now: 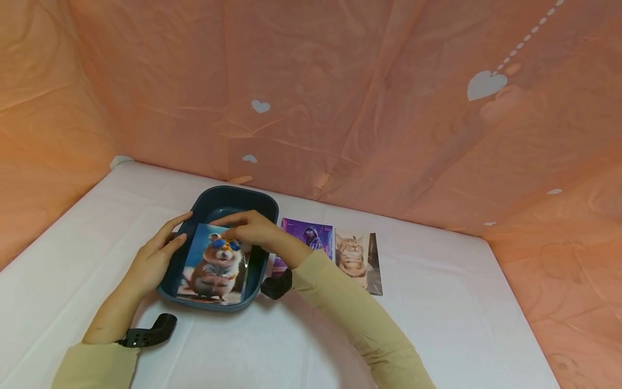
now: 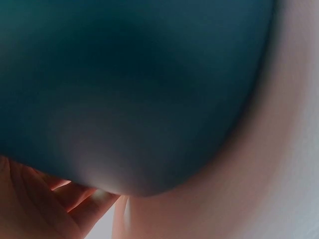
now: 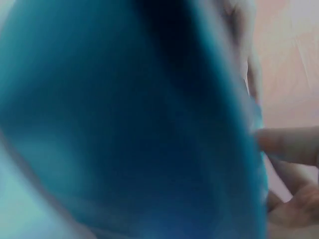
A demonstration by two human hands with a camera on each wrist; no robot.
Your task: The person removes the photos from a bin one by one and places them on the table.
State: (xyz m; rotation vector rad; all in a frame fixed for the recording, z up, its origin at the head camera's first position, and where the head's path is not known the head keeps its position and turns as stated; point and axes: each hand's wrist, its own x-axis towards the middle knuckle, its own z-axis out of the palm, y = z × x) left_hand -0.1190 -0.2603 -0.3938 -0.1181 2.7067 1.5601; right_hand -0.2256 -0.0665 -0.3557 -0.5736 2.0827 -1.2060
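Note:
A dark blue plastic tub (image 1: 228,193) stands on the table, its side filling much of the left wrist view. My left hand (image 1: 151,260) grips the tub's left rim, thumb on the inner side and fingers outside. In the right hand (image 1: 255,231) is a picture card (image 1: 216,273) showing a hamster in blue sunglasses, pinched near its top edge. This card lies tilted over the tub's near part and covers much of its inside. In the right wrist view, the right hand's fingers (image 3: 289,144) are at the far right, beside a large blurred blue surface.
Right of the tub lie a purple card (image 1: 318,232) with a hooded figure and a cat card (image 1: 351,256). Another dark-edged card (image 1: 373,270) shows beneath the cat card. White cloth covers the table (image 1: 437,313); an orange curtain (image 1: 340,108) hangs behind it.

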